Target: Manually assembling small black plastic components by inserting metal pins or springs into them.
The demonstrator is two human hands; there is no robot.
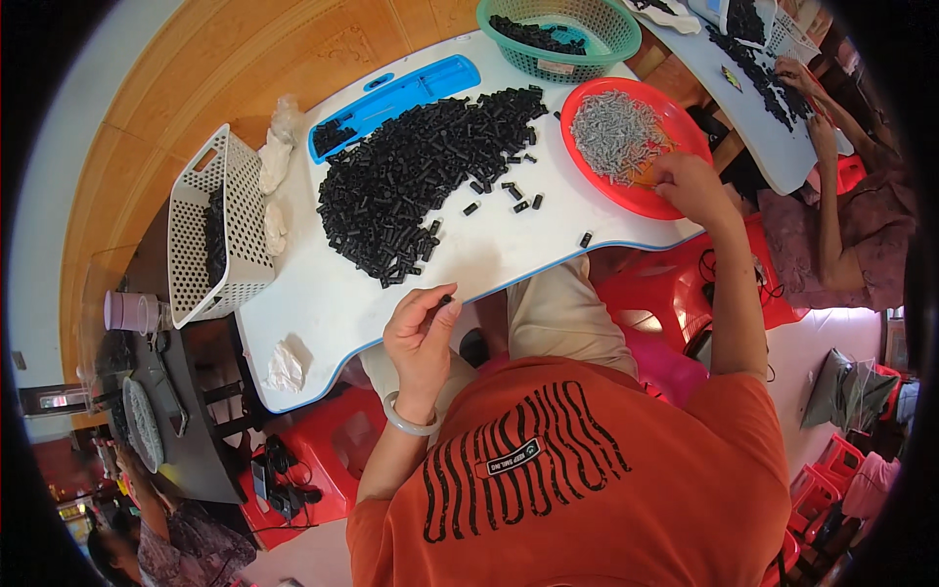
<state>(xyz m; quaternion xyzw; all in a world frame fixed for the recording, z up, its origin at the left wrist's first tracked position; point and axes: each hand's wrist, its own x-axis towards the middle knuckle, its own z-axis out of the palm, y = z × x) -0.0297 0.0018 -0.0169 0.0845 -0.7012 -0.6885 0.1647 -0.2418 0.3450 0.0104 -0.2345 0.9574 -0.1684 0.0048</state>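
Note:
Between thumb and fingertips of my left hand (419, 342) is a small black cylindrical piece (447, 299), held at the table's near edge. My right hand (693, 186) reaches over the right side of a round red tray (579, 168), its fingers pinched together at the edge of a heap of small grey screw-like pieces (616, 132). Whatever those fingertips hold is too small to make out. A large pile of black cylindrical pieces (411, 171) covers the middle of the white table (323, 284). Several loose ones lie between the pile and the tray.
Behind the pile lies a blue plastic tray (430, 78). A green basket (611, 44) with black pieces stands at the far edge. On the left is a white perforated basket (245, 220), with crumpled plastic (284, 368) nearer me. Another person works at a table (724, 108) on the right.

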